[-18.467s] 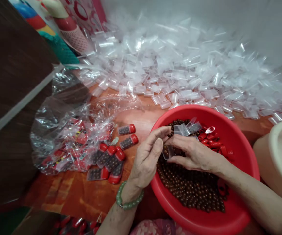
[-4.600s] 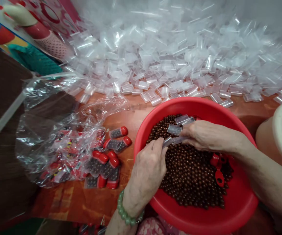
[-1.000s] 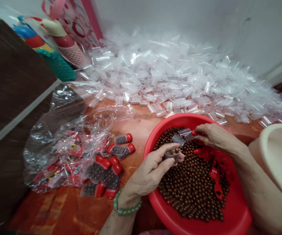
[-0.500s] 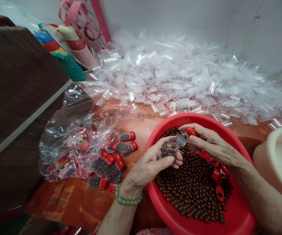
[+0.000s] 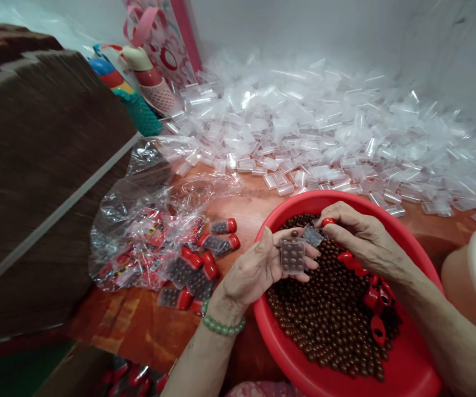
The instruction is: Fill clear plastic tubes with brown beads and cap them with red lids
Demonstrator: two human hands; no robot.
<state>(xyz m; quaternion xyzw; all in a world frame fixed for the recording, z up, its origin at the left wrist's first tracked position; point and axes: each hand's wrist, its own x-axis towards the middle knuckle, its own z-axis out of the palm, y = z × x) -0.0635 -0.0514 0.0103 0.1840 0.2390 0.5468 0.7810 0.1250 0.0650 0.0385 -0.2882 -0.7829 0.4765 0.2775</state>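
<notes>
Case (image 5: 293, 258) of brown beads (image 5: 293, 252) is resting on your uncurled left hand (image 5: 260, 267), above the tub (image 5: 271, 337) near its left edge, long axis pointing away from you; your right hand (image 5: 357, 234) is pinching a red cap (image 5: 327, 222) just beyond and right of it.

A single head-worn camera looks forward and down. Near the lens, the bare left hand (image 5: 254, 273) and bare right hand (image 5: 359, 237) appear above a round red plastic basin (image 5: 417, 353); a pale, smooth wall (image 5: 345, 33) stands farther off, along the top edge.
</notes>
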